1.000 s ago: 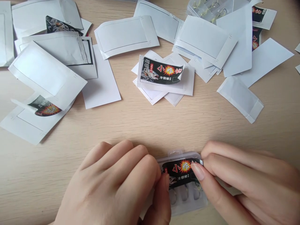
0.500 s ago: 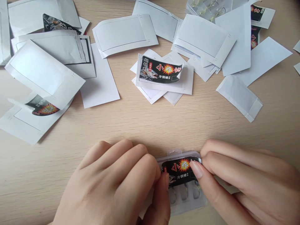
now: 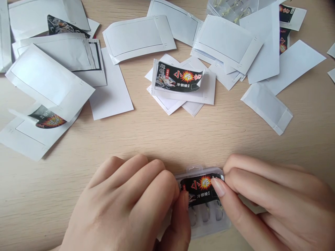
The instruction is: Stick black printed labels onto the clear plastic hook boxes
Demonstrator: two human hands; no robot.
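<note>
A small clear plastic box [image 3: 209,226] with several metal fishing hooks [image 3: 205,213] inside lies between my hands, close to the near side of the table. A black printed label [image 3: 199,188] with a red and yellow burst lies across its upper part. My left hand [image 3: 123,205] grips the box's left end, its fingers covering that corner. My right hand [image 3: 272,198] pinches the label's right end against the box. Part of the box and label is hidden by my fingers.
Several white paper backing sheets and peeled liners lie scattered over the light wooden table [image 3: 162,139]. More black labels [image 3: 178,77] sit on them. A stack of clear hook boxes [image 3: 230,7] stands at the top edge. Bare wood separates the papers from my hands.
The whole scene sits slightly higher and further left in the picture. Both hands keep their hold on the box and label, with no visible change in grip.
</note>
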